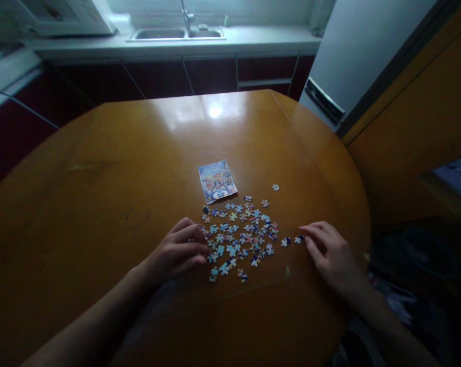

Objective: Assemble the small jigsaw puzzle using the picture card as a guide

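Note:
Several small colourful jigsaw pieces lie scattered in a loose heap on the round wooden table. Just beyond them lies a small picture card showing the puzzle image. My left hand rests at the heap's left edge, fingers stretched flat and touching the nearest pieces. My right hand lies flat to the right, fingertips against two stray pieces. A single piece sits apart at the far right. Neither hand grips anything.
Behind the table runs a kitchen counter with a sink and tap under a window. A grey fridge stands at the right, beside a wooden wall panel. Dark clutter lies on the floor at the lower right.

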The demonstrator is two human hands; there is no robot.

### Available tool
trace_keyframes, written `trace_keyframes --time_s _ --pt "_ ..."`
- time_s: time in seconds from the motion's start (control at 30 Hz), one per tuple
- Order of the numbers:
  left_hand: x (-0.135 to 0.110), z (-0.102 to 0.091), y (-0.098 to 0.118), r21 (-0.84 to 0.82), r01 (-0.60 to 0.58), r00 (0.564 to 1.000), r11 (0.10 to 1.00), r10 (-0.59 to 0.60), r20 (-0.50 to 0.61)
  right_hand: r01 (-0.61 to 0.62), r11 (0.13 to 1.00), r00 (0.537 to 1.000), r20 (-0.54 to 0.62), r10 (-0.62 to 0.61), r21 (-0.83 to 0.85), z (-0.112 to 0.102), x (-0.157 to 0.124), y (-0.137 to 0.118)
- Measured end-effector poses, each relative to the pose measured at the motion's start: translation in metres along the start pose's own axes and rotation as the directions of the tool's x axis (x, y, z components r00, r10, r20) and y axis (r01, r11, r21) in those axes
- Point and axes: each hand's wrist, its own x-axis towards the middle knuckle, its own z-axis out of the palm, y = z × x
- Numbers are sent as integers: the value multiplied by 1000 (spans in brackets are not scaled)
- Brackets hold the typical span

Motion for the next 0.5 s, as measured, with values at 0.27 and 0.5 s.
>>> trace_keyframes --time_s 0.27,0.5 --pt "2 -5 1 -39 22 999 999 -23 -31 49 997 998 35 -51 56 24 -40 -23" --pt "2 -5 1 -44 17 999 999 -19 -42 36 992 999 -30 -32 124 26 -39 -30"
